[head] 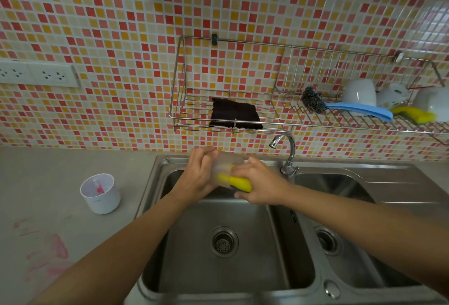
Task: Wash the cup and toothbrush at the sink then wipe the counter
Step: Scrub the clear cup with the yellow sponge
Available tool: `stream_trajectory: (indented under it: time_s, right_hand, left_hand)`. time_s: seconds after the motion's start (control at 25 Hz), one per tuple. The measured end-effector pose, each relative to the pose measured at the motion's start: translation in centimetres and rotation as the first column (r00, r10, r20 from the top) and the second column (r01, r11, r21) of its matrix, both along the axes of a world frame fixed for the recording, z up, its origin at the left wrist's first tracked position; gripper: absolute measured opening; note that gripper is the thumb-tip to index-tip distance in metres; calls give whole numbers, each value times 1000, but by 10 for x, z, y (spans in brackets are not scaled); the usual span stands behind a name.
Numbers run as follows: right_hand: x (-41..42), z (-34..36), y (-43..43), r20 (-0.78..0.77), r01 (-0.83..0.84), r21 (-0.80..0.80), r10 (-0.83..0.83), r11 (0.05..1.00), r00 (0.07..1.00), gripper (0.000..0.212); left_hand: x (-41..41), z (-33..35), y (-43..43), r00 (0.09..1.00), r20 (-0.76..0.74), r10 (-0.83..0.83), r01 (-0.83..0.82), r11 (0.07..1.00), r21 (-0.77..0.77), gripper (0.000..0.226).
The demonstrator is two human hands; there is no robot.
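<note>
The frosted clear cup (224, 166) is held tilted on its side above the left basin of the sink (155, 178), the left hand (198, 175) curled round its far end while the right hand (261, 183) grips a yellow sponge (239, 183) pushed partly into its mouth. The pink toothbrush (99, 188) stands in a white tumbler (100, 194) on the bench (48, 171) left of the sink, with pink smears (58, 246) nearer the person. Behind the hands are the tap (289, 151) and a wall-mounted wire rack (177, 85) holding a black cloth (234, 113).

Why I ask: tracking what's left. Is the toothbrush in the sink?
No, the pink toothbrush stands inside the white cup on the counter, left of the sink.
</note>
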State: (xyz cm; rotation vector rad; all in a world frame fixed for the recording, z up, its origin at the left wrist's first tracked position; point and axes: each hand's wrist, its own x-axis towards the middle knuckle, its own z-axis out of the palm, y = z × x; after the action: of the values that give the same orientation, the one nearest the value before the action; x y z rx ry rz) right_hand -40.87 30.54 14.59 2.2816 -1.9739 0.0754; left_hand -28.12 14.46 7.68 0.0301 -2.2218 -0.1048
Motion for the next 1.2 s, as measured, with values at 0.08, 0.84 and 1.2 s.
stream_trajectory:
  time_s: [0.08,0.84,1.2]
  right_hand:
    - [-3,0,-1,-157,-108,-53,98,993,983,34]
    - [-3,-2,13,-194,-113,-22,107,993,975,45]
    - [7,0,13,28,-31,-93,34,995,999,31]
  left_hand:
    - [-5,-3,3,1000,-7,-21,21,999,27,63]
    - [-12,-11,23,994,-106,-5,15,995,94,60]
    - [-11,-8,25,992,-121,26,-5,986,164,60]
